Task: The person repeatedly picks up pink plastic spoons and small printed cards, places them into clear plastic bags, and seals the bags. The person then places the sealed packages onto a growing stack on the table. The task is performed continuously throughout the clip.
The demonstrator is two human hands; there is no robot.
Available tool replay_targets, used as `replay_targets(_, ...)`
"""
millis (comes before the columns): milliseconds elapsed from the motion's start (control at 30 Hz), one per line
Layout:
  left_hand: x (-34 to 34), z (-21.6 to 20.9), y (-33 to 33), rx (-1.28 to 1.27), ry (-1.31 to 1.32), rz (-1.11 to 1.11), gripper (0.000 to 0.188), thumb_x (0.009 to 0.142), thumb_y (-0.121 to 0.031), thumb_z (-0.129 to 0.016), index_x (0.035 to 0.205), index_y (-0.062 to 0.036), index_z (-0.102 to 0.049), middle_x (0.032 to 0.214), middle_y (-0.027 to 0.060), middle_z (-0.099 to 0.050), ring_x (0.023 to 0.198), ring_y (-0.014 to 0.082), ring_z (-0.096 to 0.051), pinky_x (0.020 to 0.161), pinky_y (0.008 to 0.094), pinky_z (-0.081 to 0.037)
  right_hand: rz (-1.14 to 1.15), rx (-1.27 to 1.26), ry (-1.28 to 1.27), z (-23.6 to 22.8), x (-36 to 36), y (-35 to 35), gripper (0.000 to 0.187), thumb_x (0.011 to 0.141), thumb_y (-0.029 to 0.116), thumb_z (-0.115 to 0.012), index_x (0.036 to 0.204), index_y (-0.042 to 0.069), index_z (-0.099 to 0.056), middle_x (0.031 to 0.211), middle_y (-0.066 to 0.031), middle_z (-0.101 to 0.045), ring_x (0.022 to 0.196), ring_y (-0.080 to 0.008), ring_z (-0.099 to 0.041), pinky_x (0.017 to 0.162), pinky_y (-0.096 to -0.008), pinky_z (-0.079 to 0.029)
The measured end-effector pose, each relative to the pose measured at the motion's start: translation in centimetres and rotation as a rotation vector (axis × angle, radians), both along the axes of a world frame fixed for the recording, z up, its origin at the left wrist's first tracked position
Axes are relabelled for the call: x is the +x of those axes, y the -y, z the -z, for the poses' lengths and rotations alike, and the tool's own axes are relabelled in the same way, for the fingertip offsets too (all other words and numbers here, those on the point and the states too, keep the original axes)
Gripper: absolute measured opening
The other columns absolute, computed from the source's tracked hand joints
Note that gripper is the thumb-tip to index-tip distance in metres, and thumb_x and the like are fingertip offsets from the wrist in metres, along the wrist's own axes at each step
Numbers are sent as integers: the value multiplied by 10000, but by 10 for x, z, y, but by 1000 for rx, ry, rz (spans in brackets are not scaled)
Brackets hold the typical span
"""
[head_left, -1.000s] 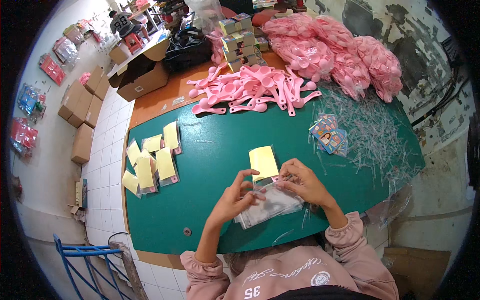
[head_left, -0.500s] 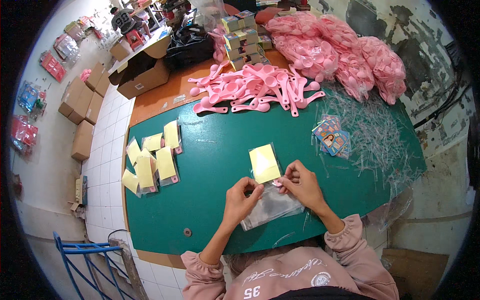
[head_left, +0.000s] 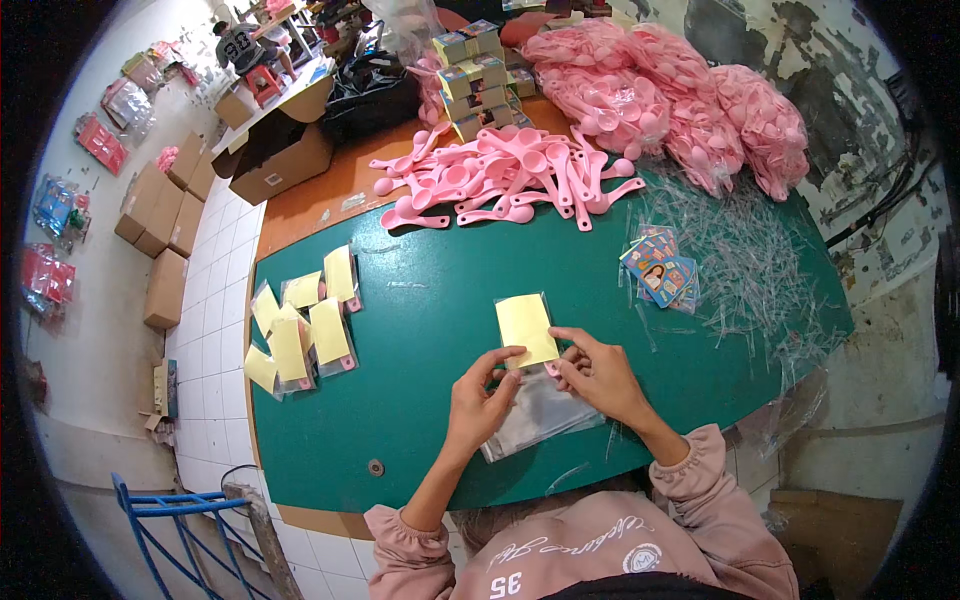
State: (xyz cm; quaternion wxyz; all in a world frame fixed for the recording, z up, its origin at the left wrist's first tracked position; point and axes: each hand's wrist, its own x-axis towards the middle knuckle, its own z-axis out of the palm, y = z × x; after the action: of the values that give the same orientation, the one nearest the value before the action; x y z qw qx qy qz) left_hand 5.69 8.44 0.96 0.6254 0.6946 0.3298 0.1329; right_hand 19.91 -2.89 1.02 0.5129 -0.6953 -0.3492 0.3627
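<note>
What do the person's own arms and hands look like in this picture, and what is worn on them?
Both hands, left hand and right hand, are bare, with no gloves. The forearms are bare too; pink sweatshirt sleeves are pushed up, ending in gathered elastic cuffs.
</note>
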Motion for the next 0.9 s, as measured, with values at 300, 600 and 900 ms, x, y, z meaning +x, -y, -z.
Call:
replay_targets(300,-86,-8,-91,1099,-311,-614,342,821,-110,-555,1135,22,-515,1025,153,-586,845,252,-575,735,359,-453,27,9,793,4,115,-43,236,735,131,-619,931,6,-583,767,-154,-546,754,-295,-542,689,-392,-436)
replay_targets(600,33,-1,17,784,-78,298,313,745,-162,-655,1019,-64,-541,966,161,-527,854,336,-558,730,395,-466,242,112,1311,36,165,-122,270,737,70,-554,997,0,-537,856,-195,-556,863,-370,-499,770,-422,-426)
replay_targets(900,42,12,5,704,124,352,109,747,-70,-596,846,-39,-565,787,106,-582,749,285,-569,649,362,-463,108,160,774,-11,93,-48,200,768,51,-579,962,22,-616,830,-130,-548,797,-252,-556,672,-323,-471)
